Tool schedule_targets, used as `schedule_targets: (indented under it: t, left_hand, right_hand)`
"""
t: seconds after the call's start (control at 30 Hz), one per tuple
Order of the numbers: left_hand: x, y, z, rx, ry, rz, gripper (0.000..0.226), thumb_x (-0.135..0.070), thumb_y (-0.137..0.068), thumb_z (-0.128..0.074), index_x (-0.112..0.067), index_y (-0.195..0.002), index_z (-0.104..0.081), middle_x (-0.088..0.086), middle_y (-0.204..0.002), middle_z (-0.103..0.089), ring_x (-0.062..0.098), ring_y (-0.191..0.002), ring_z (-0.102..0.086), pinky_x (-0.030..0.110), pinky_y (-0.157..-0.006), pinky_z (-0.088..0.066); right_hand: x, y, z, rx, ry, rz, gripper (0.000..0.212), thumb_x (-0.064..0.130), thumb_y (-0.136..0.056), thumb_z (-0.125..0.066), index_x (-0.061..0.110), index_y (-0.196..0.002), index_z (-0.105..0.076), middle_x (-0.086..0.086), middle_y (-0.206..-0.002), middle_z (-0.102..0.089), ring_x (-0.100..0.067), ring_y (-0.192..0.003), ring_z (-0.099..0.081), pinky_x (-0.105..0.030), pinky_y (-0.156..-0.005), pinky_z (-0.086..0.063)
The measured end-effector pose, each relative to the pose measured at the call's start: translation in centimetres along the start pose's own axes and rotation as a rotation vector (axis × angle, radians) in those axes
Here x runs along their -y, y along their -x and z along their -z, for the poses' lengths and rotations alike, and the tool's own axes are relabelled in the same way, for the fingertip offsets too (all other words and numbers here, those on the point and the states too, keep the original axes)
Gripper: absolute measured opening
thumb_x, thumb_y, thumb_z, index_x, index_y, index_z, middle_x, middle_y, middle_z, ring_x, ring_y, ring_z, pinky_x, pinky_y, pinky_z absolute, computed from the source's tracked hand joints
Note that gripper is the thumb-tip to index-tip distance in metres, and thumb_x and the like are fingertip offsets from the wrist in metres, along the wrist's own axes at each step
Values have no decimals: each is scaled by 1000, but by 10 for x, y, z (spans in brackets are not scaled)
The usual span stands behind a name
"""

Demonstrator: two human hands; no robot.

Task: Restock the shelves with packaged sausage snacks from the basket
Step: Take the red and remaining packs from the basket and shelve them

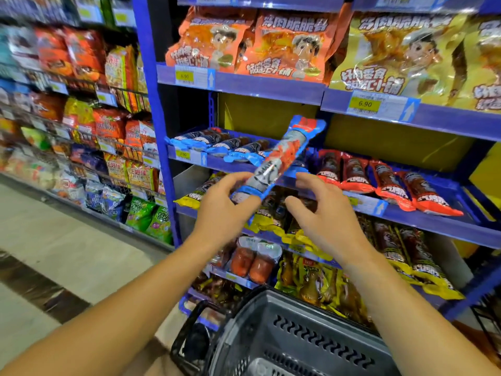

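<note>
Facing the blue shelf (244, 86), with the grey basket (298, 321) low in front, the left hand (222, 210) grips the lower end of a blue-wrapped sausage pack (282, 158), tilted toward its matching row (217, 146). The right hand (322, 213) hovers beside it, fingers spread, holding nothing. The pack looks light, stiffish and slick; mid-body seems the surest hold.

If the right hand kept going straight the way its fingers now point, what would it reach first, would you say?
Probably the blue sausage pack held in the left hand: the right hand is open, fingers aimed up-left at its lower half. Depth is unclear, so it might pass by toward the shelf edge.
</note>
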State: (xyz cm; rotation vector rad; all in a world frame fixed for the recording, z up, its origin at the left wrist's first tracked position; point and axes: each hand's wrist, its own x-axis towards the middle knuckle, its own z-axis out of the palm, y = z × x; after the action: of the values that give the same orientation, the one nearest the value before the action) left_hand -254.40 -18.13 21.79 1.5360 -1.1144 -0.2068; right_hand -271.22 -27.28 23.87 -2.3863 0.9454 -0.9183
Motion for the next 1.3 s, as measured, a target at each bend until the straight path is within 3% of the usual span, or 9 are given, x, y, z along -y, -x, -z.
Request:
schedule_targets:
  t: [0.1, 0.27, 0.5, 0.57, 0.67, 0.8, 0.93, 1.13, 1.3]
  left_hand:
    - [3, -25, 17, -95, -102, 33, 33, -24, -83, -70, -24, -116, -66, -11, -98, -66, 7, -84, -61, 18, -67, -46]
    - [1, -79, 17, -156, -243, 65, 36, -32, -81, -68, -17, -114, -70, -2, -106, -69, 14, -97, -62, 28, -81, -46]
    - [-1, -130, 0, -137, -395, 113, 39, -44, -80, -64, -16, -106, -72, 3, -100, -71, 23, -92, -62, 35, -75, -52]
    - [0, -137, -3, -94, -439, 121, 50, -56, -76, -59, -19, -107, -71, 3, -103, -71, 25, -98, -61, 39, -80, -54]
    - [-2, -137, -3, 3, -490, 116, 66, -72, -73, -50, -27, -117, -67, 4, -119, -67, 30, -121, -49, 50, -97, -45]
    - [4, -121, 16, 60, -470, -121, 53, -58, -80, -56, -28, -123, -65, -4, -124, -65, 26, -124, -46, 49, -101, -42]
    - [15, -119, 27, 146, -693, -312, 48, -36, -90, -63, -26, -136, -56, 0, -131, -62, 29, -123, -45, 42, -103, -38]
    - [25, -129, 15, 188, -762, -343, 54, -46, -89, -53, -26, -139, -50, -2, -135, -59, 29, -125, -45, 49, -104, -38]
    - [30, -130, 10, 185, -765, -334, 58, -44, -91, -57, -25, -144, -44, -2, -140, -54, 30, -128, -42, 48, -106, -36]
  right_hand:
    - [-8, -16, 8, -69, 333, 103, 60, 45, -92, -56, 15, -143, -49, -7, -137, -57, -30, -132, -44, -42, -111, -34]
    - [-15, -36, 13, -25, 575, 93, 65, 48, -96, -52, 15, -150, -39, -6, -152, -45, -31, -145, -29, -39, -121, -17]
    - [-31, -52, 6, 34, 663, 83, 68, 55, -95, -41, 18, -151, -38, -2, -154, -41, -27, -146, -27, -43, -121, -19]
    - [-32, -55, 5, 45, 662, 80, 70, 56, -93, -39, 17, -151, -38, -2, -154, -41, -27, -146, -28, -44, -120, -21]
    - [-34, -59, 4, 34, 663, 91, 71, 57, -92, -38, 17, -150, -38, -2, -153, -42, -27, -145, -30, -44, -120, -22]
    - [-37, -58, 2, 20, 651, 96, 67, 53, -95, -45, 16, -150, -39, -3, -153, -42, -27, -144, -30, -44, -120, -22]
    - [-42, -59, 1, 20, 646, 102, 66, 52, -95, -46, 16, -150, -39, -4, -152, -43, -28, -143, -33, -44, -120, -24]
    - [-43, -61, 1, 25, 656, 111, 68, 51, -93, -45, 16, -151, -37, -4, -152, -43, -28, -142, -34, -44, -118, -26]
    - [-38, -65, 1, 20, 638, 120, 71, 52, -90, -41, 16, -152, -36, -4, -153, -42, -28, -142, -34, -44, -118, -26]
